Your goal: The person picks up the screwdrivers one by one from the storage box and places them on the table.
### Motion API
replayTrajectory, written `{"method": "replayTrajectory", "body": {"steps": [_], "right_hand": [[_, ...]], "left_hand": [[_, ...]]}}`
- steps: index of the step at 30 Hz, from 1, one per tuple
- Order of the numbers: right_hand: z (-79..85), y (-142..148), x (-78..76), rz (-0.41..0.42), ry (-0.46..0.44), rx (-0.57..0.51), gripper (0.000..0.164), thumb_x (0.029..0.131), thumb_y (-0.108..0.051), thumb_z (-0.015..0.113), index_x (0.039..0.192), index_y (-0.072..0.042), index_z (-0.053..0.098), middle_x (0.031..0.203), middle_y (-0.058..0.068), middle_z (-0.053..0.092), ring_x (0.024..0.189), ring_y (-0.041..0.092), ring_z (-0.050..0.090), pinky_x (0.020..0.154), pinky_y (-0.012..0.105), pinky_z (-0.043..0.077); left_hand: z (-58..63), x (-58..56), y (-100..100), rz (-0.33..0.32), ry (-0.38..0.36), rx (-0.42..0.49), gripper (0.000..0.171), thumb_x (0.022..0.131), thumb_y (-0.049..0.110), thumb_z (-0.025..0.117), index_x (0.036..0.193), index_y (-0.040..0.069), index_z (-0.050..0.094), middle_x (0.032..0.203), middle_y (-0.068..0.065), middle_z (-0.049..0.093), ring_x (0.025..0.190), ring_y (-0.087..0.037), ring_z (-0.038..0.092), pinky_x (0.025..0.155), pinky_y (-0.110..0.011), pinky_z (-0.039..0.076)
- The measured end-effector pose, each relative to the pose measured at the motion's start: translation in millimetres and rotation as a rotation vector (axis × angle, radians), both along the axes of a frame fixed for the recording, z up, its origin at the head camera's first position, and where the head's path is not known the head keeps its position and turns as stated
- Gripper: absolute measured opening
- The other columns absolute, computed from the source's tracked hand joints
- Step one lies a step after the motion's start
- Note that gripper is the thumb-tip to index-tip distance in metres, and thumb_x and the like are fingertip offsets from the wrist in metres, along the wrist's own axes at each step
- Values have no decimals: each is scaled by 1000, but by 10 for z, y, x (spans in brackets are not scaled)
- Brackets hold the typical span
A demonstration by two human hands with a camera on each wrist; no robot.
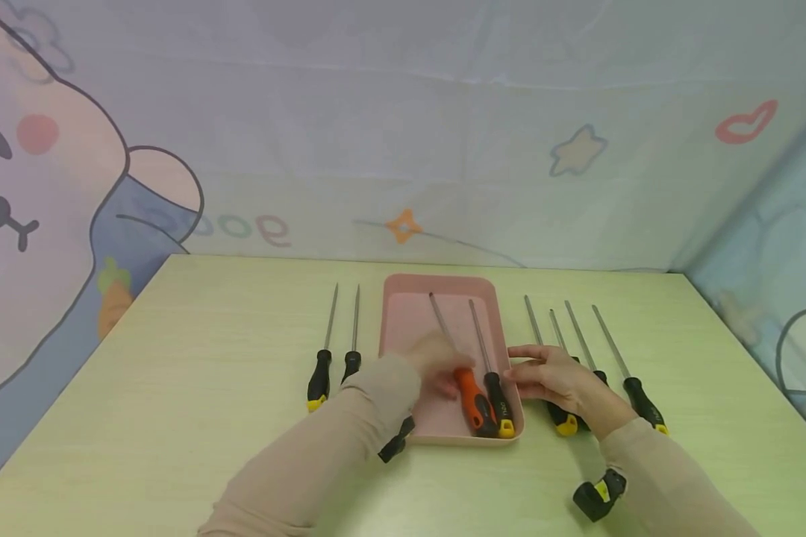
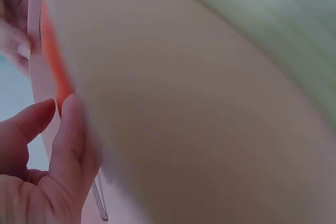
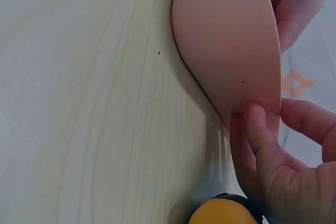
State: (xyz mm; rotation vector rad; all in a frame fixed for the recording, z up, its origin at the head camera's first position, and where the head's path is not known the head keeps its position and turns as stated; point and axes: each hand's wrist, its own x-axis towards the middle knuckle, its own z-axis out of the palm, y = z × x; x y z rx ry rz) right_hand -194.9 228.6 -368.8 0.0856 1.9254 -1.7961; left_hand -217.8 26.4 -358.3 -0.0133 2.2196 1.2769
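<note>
Inside the pink tray (image 1: 410,302) lie an orange-handled screwdriver (image 1: 472,395) and a black-and-yellow screwdriver (image 1: 498,399), shafts pointing away. My left hand (image 1: 436,358) reaches over the tray, blurred in the head view, at the orange screwdriver's upper handle. In the left wrist view, its thumb and fingers stand apart, fingertips right by the orange handle (image 2: 55,59). My right hand (image 1: 551,380) touches the tray's right side, its fingertips at the outer wall (image 3: 231,40) and rim. Beneath this hand, several black-and-yellow screwdrivers (image 1: 567,424) are partly hidden.
Two more screwdrivers (image 1: 319,373) lie left of the tray, one partly covered by my left sleeve (image 1: 309,462). Farthest right lies another screwdriver (image 1: 638,399). Behind the pale wooden table (image 1: 228,335) hangs a printed cloth backdrop (image 1: 376,149).
</note>
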Motion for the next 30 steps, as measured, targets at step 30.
{"method": "replayTrajectory", "body": {"steps": [30], "right_hand": [[2, -2, 4, 9, 3, -4, 63, 89, 1, 56, 140, 14, 21, 101, 9, 62, 86, 12, 65, 78, 31, 55]], "left_hand": [[-110, -93, -119, 30, -140, 246, 12, 88, 6, 60, 91, -1, 50, 83, -12, 58, 67, -22, 65, 67, -32, 57]]}}
